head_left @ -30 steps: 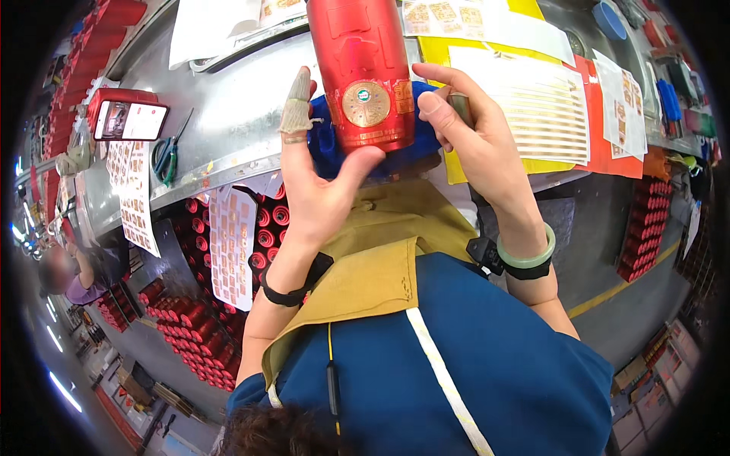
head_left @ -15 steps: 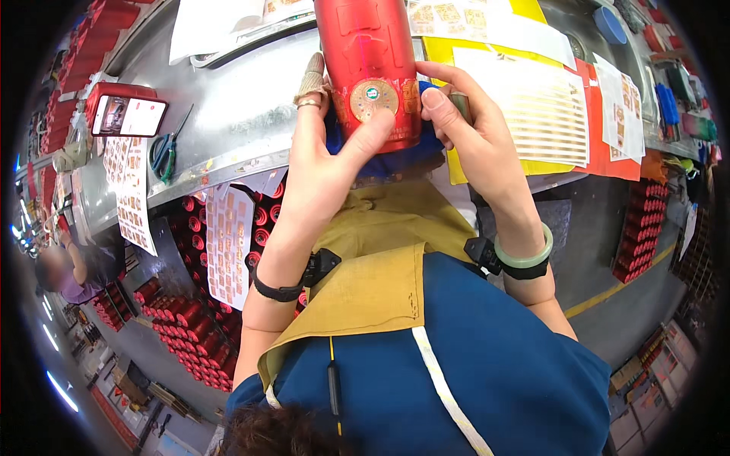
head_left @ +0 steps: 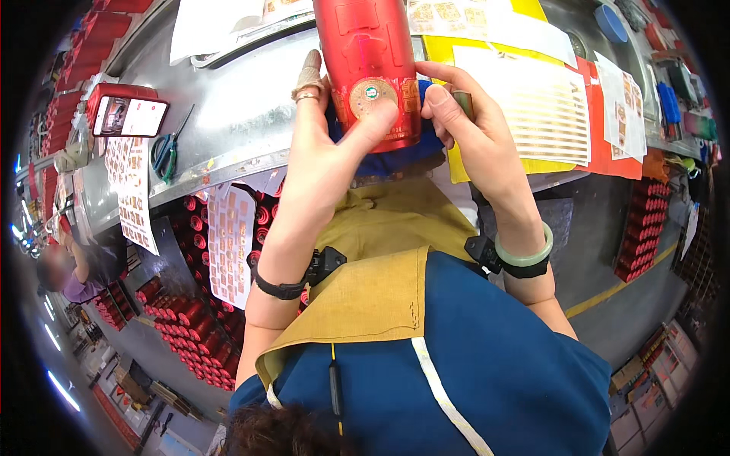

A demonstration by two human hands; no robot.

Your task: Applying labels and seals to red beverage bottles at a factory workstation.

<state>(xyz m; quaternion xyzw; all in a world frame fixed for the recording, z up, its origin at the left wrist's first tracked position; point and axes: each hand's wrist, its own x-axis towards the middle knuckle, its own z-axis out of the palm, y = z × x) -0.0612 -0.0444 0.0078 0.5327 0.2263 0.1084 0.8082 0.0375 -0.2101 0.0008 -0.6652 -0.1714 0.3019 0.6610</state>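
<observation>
A glossy red cylindrical canister (head_left: 365, 38) lies lengthwise over a blue support (head_left: 395, 162), its round gold, green-centred label (head_left: 369, 93) facing up near the closer end.

Red canister (head_left: 363, 38), gold label (head_left: 366, 93), gold-striped white sheet (head_left: 525, 114)

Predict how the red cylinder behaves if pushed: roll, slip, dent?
The red cylinder would probably roll if pushed sideways, given its rounded body. Its glossy surface may be slippery. It's likely stiff: no dent shows where the left hand rests its thumb.
</observation>
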